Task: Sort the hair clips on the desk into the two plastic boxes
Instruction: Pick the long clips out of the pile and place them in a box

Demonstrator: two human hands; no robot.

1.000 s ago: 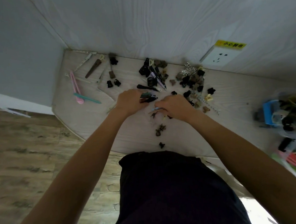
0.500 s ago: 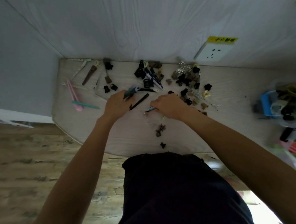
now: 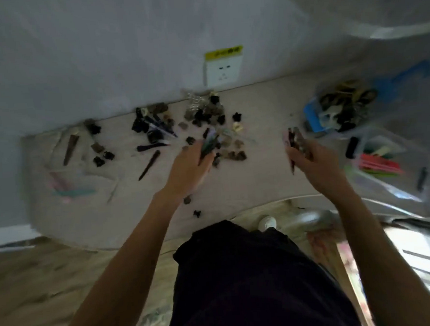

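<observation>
Left hand and right hand each grip several clips beside two boxes.

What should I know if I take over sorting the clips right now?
Left hand: grips a few long clips, over the middle of the desk.
Right hand: grips a bunch of clips, in the air between the pile and the boxes.
Boxes: far box holds chunky claw clips; near box holds long flat clips.
Done: both boxes partly filled.
Left: drop what both hands hold, then clear the scattered clips near the wall and the long ones at the desk's left end. The picture is blurry, so check each clip's type.
</observation>
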